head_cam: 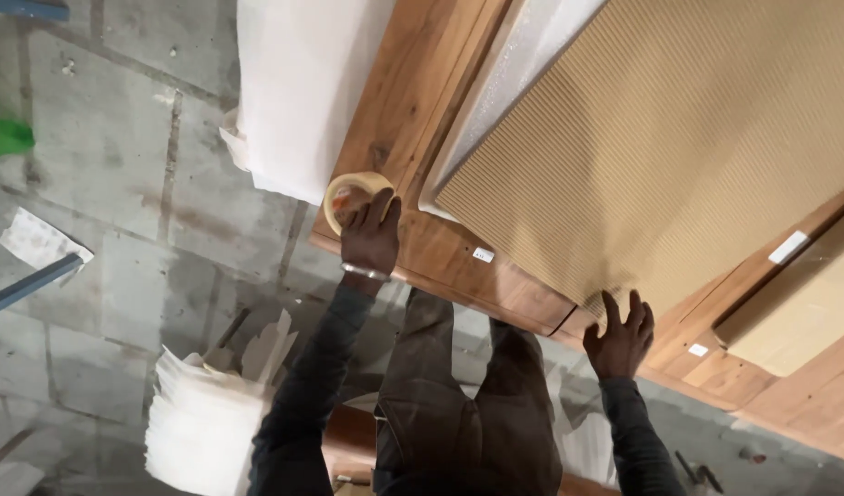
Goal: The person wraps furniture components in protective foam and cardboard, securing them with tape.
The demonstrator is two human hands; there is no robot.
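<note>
Left hand (371, 234) clamped on tape roll (351, 197), centre-left of frame, on the wooden panel (413, 101). Right hand (621, 338) flat, fingers spread, on the corrugated cardboard sheet (661, 147)'s lower corner. Risk: sheet slides off-square if that palm lifts. Small white rectangular labels (483, 255) dot the wood, lower centre and right; white foam wrap (298, 92) upper left.

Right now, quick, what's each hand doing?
Left hand: closed on the tan roll of packing tape.
Right hand: open, fingers spread on the brown corrugated cardboard sheet.
</note>
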